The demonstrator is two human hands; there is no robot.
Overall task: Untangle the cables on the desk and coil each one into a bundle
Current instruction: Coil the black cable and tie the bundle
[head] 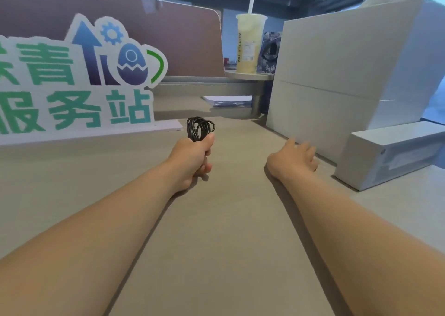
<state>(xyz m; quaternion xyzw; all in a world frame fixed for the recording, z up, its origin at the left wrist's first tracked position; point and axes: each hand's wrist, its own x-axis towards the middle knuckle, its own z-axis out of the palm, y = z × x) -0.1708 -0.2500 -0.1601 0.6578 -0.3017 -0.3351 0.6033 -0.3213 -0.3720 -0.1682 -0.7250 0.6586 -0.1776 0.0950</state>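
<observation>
1. I see the left hand (192, 156) gripping a coiled black cable (199, 127); the loops stand up above the fist.
2. Right hand (293, 159) holds nothing, fingers relaxed, near the foot of a tall white box (337, 74).
3. Both bare forearms reach out over the beige desk (228, 243).
4. Small white box (395, 156) lies on the desk, right of the right hand.
5. Far left I note a cut-out sign (79, 79) with green characters. Behind it, a drink cup (249, 43) with a straw stands on a ledge.

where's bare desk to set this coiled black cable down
Widest bare desk lies between the two forearms, nearer than the left hand gripping the black cable coil. A smaller strip runs beyond the coil, between the sign and the paper stack. The right side is crowded: the right hand, large white box and small white box.
</observation>
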